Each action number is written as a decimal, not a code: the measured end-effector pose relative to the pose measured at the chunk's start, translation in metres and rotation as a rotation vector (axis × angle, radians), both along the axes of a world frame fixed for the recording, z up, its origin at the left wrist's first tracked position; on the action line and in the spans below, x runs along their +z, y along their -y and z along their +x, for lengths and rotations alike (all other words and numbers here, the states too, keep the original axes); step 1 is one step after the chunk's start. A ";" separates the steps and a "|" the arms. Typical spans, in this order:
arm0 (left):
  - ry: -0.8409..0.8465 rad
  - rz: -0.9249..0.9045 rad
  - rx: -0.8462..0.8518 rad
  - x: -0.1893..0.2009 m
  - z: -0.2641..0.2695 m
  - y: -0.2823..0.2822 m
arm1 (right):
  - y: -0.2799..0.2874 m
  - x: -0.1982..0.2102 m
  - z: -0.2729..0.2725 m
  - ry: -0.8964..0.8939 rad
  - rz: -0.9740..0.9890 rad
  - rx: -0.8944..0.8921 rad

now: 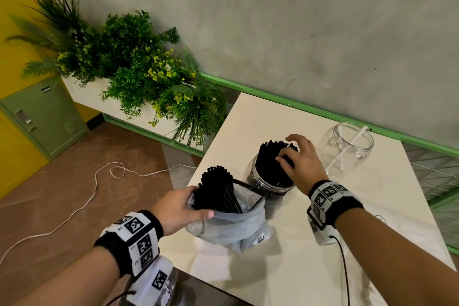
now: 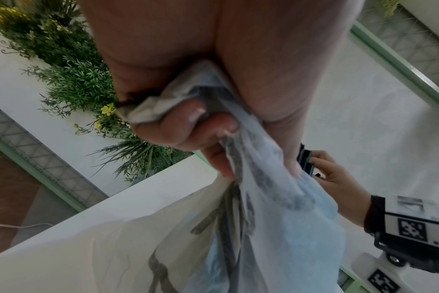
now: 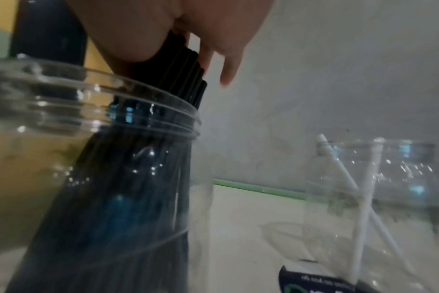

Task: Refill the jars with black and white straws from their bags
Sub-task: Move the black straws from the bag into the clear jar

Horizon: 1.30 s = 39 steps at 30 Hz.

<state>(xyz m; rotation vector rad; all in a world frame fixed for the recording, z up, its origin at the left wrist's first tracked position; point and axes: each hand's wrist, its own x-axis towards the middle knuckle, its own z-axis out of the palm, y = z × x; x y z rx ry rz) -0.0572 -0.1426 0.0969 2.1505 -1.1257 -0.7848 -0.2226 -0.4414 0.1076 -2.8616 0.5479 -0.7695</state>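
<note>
Green plants [image 1: 139, 67] with yellow flowers fill a white planter [image 1: 87, 97] along the grey wall [image 1: 298, 20]. A green locker [image 1: 42, 117] stands left, and a white cord [image 1: 94, 189] snakes across the brown floor [image 1: 62, 181].

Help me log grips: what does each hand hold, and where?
Left hand grips the bag at its mouth; right hand grips black straws near their tops.

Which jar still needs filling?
The far clear jar near the wall: it holds only a couple of white straws, while the jar under the right hand is packed with black ones.
</note>
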 end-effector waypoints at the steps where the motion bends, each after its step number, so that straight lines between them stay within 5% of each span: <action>1: 0.002 0.004 -0.001 0.000 0.000 0.000 | 0.000 0.000 0.002 0.019 0.108 -0.007; 7: -0.009 0.015 -0.005 0.000 0.001 0.000 | 0.003 0.014 0.018 0.149 0.351 -0.142; 14: 0.002 0.014 0.005 0.002 -0.001 0.001 | 0.010 0.006 0.019 -0.097 0.461 -0.214; 18: -0.001 0.012 0.003 0.003 -0.002 0.001 | 0.009 0.010 0.013 -0.068 0.374 -0.132; 22: 0.000 0.018 0.005 0.003 -0.003 0.002 | 0.006 0.009 0.008 -0.276 0.265 -0.128; 25: 0.008 0.021 -0.009 0.004 -0.004 0.003 | -0.013 0.026 0.003 -0.052 0.170 -0.141; 29: 0.007 -0.015 -0.004 0.003 -0.007 0.004 | -0.075 0.032 -0.005 0.152 0.430 0.114; 33: -0.010 -0.022 -0.013 -0.002 -0.005 0.003 | -0.127 0.006 -0.006 -0.102 0.723 0.276; 39: -0.045 -0.086 0.018 -0.008 -0.011 0.000 | -0.135 -0.016 0.006 -0.123 0.665 0.197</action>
